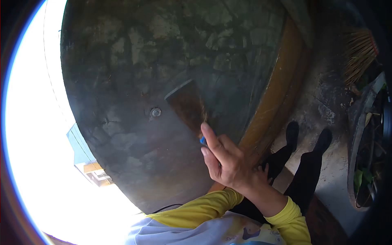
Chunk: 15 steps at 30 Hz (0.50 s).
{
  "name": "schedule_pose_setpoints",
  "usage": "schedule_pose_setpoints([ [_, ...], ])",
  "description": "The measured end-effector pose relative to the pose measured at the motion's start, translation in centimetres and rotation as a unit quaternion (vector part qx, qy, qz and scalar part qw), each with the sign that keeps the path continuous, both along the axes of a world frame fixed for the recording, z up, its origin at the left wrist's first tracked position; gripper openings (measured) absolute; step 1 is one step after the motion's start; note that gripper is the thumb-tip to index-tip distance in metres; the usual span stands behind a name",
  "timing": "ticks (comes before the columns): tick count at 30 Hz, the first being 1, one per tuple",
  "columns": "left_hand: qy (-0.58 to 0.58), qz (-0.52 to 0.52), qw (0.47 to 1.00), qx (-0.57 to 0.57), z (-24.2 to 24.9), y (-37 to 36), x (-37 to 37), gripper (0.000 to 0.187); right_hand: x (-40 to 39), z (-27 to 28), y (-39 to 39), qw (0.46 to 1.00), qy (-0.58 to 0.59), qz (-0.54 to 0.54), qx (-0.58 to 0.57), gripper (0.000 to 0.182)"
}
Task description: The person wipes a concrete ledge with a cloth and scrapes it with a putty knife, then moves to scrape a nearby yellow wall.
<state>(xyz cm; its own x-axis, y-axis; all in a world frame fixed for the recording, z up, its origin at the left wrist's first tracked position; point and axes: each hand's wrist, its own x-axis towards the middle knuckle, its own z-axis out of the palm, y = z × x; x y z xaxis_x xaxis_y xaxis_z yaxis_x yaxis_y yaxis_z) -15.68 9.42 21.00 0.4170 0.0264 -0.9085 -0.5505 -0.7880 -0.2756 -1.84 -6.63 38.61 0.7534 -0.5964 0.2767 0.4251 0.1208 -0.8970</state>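
My right hand (pixel 230 161) is closed around the handle of a scraper (pixel 188 107), its index finger stretched along the tool toward the blade. The wide blade is brown and rusty with a paler straight edge, and a bit of blue handle shows at the fingers. Blade and hand overlap a large dark grey, blotchy panel (pixel 134 163) in this view. My left hand (pixel 263 173) lies low behind my right wrist, near my dark-trousered leg. A few of its fingers show, spread apart; the rest is hidden.
A round metal bolt head (pixel 155 112) sits in the panel left of the blade. A brown-yellow rim (pixel 271 92) borders the panel on the right. Beyond are my feet on the ground (pixel 332 175), a curved planter edge (pixel 355 143) with leaves, and dry bristles (pixel 361 55).
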Motion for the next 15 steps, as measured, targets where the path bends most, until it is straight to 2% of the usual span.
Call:
schedule_pose_setpoints([
  [2,0.007,-0.007,1.0,0.001,-0.5,0.6,-0.5,0.087,-3.1,-1.1,2.4,0.998,0.006,0.058,-0.019,0.055],
  [5,0.034,-0.017,0.999,-0.01,-0.1,0.3,-0.3,0.087,-2.1,-1.0,-1.2,0.997,0.021,0.063,-0.036,0.051],
  [7,0.056,-0.035,0.997,-0.039,-0.2,1.2,0.0,0.088,2.8,0.1,-6.6,0.998,0.025,0.008,0.058,0.049],
  [9,0.063,-0.037,0.996,-0.06,-0.4,1.8,0.2,0.087,4.4,2.6,-8.8,0.996,0.004,-0.005,0.087,0.048],
  [11,0.063,-0.032,0.995,-0.063,-0.4,1.8,0.7,0.087,5.6,5.6,-8.3,0.996,-0.057,-0.043,0.05,0.049],
  [13,0.054,-0.023,0.996,-0.063,-0.4,1.6,0.8,0.087,2.1,7.1,-4.5,0.991,-0.074,0.033,-0.103,0.052],
  [15,0.046,-0.015,0.997,-0.065,-0.5,1.6,1.0,0.087,-1.7,7.1,-0.4,0.979,-0.073,0.063,-0.177,0.057],
])
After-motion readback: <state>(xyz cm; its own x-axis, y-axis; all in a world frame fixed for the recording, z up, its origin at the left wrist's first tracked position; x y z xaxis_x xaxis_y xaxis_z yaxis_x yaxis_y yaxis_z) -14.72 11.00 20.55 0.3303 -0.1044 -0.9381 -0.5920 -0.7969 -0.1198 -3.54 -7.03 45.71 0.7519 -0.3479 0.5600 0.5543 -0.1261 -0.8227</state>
